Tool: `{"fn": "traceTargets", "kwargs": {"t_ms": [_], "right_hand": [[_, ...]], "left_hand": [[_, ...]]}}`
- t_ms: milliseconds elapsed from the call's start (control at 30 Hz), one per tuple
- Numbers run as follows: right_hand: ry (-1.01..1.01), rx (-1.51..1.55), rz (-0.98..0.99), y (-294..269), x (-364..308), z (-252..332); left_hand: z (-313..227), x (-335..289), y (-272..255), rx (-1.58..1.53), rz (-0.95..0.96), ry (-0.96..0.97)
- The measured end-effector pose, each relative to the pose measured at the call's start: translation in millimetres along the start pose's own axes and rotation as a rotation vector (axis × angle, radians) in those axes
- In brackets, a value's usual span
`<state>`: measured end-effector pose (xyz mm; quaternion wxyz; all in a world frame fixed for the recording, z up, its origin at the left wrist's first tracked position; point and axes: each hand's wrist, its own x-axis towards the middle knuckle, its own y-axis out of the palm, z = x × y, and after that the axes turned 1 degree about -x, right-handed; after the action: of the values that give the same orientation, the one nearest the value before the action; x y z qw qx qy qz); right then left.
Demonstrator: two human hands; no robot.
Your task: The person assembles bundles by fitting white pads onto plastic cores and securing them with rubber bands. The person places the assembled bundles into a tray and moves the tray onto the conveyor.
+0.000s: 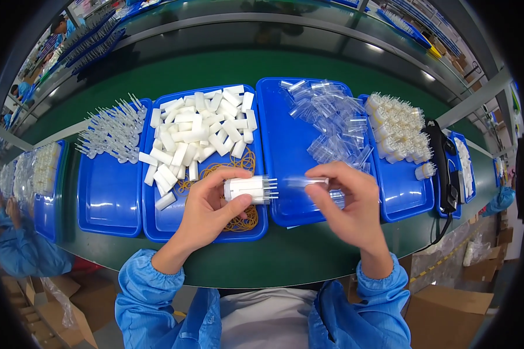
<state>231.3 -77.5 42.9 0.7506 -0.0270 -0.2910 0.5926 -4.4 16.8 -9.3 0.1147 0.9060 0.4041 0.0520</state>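
My left hand (202, 206) is closed around a bundle of white blocks (244, 189), held sideways with its thin clear pins facing right. My right hand (355, 200) pinches a small clear plastic piece (300, 181), smeared by motion, just right of the pin tips; a narrow gap seems to lie between them. Under my left hand, a blue tray (163, 224) holds many white blocks (195, 125) and tan rubber bands (247, 220). Beneath my right hand, another blue tray (285, 209) carries a heap of clear plastic tubes (332, 116).
On the left, a blue tray (108, 203) holds clear stemmed pieces (116, 131). At right, another tray (407, 200) has rows of pinned bundles (397, 128) and one lone bundle (425, 170). A black device (448, 192) with a cable stands beside it. Cardboard boxes (448, 317) lie below.
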Motion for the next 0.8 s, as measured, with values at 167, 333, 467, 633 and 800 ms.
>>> {"fn": "traceTargets", "kwargs": {"t_ms": [167,333,467,633,800], "right_hand": [[0.227,0.163,-0.026,14,-13,-10],[0.291,0.251,-0.042,16,-15,-15],[0.266,0.23,-0.009,22,-19,-16],[0.247,0.245,-0.012,26,-21,-15],[0.262,0.331,-0.035,28,-25,-14]], "left_hand": [[3,2,4,0.109,-0.018,0.096],[6,1,5,0.196,-0.02,0.158],[3,-1,9,0.252,-0.004,0.139],[5,1,11,0.347,0.009,0.236],[6,-1,9,0.51,-0.026,0.262]]}}
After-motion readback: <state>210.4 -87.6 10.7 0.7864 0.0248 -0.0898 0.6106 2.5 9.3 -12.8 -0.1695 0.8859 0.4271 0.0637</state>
